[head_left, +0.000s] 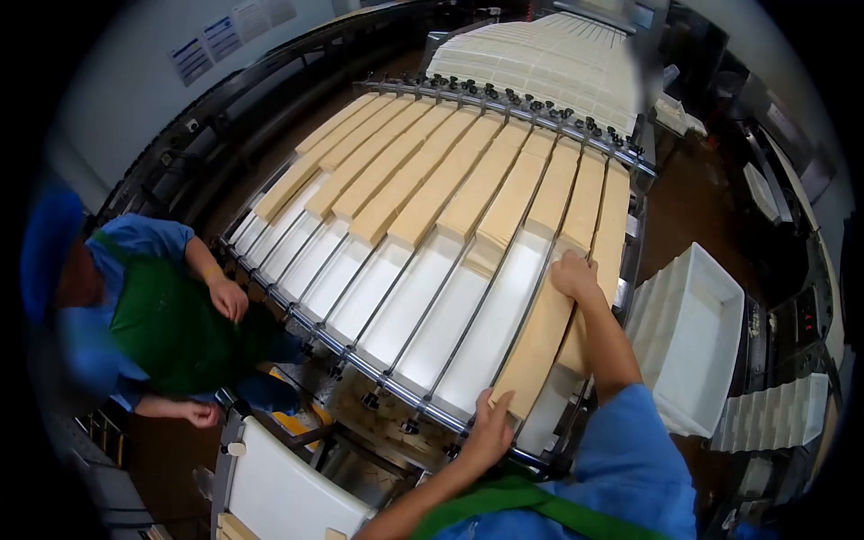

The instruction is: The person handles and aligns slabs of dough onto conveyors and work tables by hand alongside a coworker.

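Both hands are on one long tan row point(538, 342) of what appear to be thin pieces packed face to face, lying lengthwise at the right of the white tabletop point(423, 279). The right hand point(573, 273) curls over its far part. The left hand point(489, 434) is set against its near end, fingers apart; whether they close round it, I cannot tell.

Assessment: the row is probably light for its length, dry and brittle at the edges. It has little stiffness of its own if made of loose pieces — it would likely sag or part mid-span. Recommended hold: both ends, squeezed gently inward, palms flat, no pinching at corners.

Adjacent, similar tan rows point(441, 175) lie side by side, thin metal rods point(363, 277) marking the lanes. A front rail point(409, 396) borders the near edge; a crossbar with black knobs point(513, 106) spans the far end, pale sheets point(540, 58) beyond. To the right stands a white bin point(731, 335) — to the left, a co-worker point(171, 310) in a green apron.
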Tool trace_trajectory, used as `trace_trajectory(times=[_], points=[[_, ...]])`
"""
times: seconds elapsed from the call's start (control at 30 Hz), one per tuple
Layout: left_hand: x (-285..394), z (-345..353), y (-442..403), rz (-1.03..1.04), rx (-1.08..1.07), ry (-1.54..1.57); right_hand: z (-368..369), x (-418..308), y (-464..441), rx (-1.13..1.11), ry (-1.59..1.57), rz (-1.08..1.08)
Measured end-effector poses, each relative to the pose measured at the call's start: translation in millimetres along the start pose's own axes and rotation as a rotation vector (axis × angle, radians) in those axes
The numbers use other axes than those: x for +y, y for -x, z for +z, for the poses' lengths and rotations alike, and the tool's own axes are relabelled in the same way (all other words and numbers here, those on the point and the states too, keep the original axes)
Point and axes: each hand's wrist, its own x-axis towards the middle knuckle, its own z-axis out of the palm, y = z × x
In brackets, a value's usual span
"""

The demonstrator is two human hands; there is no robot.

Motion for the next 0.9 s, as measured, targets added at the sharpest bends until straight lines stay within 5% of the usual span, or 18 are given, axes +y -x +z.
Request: trace_trajectory(times=[0.07,0.33,0.43,0.53,0.63,0.7,0.77,0.87,0.9], points=[[-2.6,5.4,-9.9,0.004,0.011,-0.004,-4.0,2.0,-2.1,-0.069,0.009,0.002],[-5.6,8.3,-37.4,0.132,0.042,0.088,31.6,15.1,-0.8,0.361,0.08,-0.014],[2.3,-0.1,-21.3,0.166,0.172,-0.059,27.0,15.6,-13.6,0.276,0.065,-0.022],[7.9,-27.6,6.1,-0.044,0.093,0.16,10.3,11.5,-22.6,0.175,0.098,-0.054],[0.3,-48.6,36.8,-0.018,0.265,0.124,-2.5,6.8,-20.0,0.069,0.126,-0.078],[-5.4,-62.3,59.1,-0.077,0.45,0.143,5.0,6.0,-24.2,0.304,0.059,-0.093],[-30.1,-66.3,74.5,-0.03,0.615,-0.017,10.5,1.3,-43.5,0.206,-0.002,-0.12],[-47.5,-83.0,104.2,-0.125,0.781,-0.063,28.5,13.9,-84.3,0.166,0.238,-0.233],[-48.2,-88.2,111.0,-0.222,0.85,-0.051,54.1,27.9,-106.7,0.305,-0.043,-0.231]])
